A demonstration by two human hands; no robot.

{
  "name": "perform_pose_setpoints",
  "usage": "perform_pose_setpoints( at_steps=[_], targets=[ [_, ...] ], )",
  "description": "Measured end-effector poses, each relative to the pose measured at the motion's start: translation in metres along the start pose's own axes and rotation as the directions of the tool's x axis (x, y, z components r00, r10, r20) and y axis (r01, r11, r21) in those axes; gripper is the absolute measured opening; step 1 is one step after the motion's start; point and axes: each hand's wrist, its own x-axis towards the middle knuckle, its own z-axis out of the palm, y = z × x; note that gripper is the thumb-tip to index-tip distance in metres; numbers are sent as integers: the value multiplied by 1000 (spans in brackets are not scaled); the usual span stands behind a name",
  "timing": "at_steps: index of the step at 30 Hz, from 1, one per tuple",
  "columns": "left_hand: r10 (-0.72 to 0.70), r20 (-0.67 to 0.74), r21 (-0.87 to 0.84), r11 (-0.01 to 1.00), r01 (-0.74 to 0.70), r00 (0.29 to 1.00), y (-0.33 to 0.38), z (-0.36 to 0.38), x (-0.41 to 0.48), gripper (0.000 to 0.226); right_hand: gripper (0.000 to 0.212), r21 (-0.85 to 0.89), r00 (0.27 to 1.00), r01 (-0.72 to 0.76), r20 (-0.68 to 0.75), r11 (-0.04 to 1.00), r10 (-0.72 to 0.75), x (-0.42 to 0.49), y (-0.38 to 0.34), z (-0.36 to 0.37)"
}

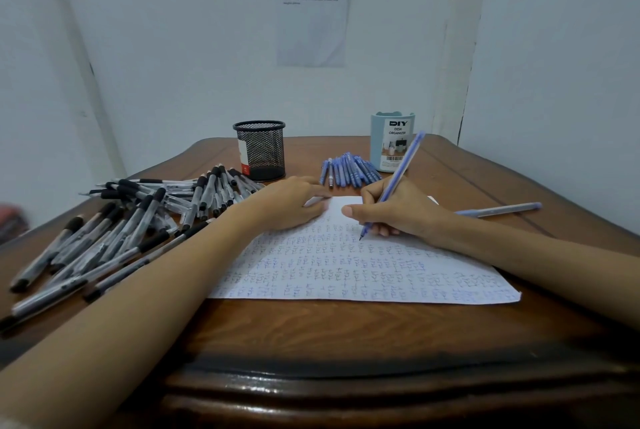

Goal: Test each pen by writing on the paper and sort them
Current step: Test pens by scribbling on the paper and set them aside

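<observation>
Writing: my right hand (398, 210) pinches a blue pen (401, 169), tip on the paper (363, 276), nearly filled with marks.
Steadying: my left hand (294, 203) lies flat on its far edge.
Pending: black pens (121, 231) heaped left, likely untested.
Done: blue pens (349, 169) lie near the organizer (391, 141); the mesh cup (260, 149) looks empty.

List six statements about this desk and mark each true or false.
1. The right hand grips a blue pen, tip on the paper. True.
2. The left hand holds a black pen. False: it rests flat on the paper, holding nothing.
3. Pens stand in the black mesh cup. False: no pens show in it.
4. Black-capped pens lie heaped left of the paper. True.
5. The paper is blank. False: writing covers most of it.
6. A lone blue pen lies right of the paper. True.
</observation>
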Motion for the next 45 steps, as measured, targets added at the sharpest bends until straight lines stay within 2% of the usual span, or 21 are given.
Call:
perform_pose_setpoints(
  at_steps=[12,32,39,45],
  targets=[
    [-6,1,-10,1000,6,1000,1,0,0,39,40,11,999,34,-17,999,-34,0,1,0],
    [-18,10,-5,1000,18,1000,1,0,0,40,36,-23,999,7,-43,1000,-8,3,2,0],
    [-13,6,-12,1000,13,1000,1,0,0,40,40,-24,997,61,-44,998,-62,2,3,1],
    [-20,9,-17,1000,20,1000,-1,1,1,40,36,-24,997,1,-74,1000,-2,3,4,-1]
  ],
)
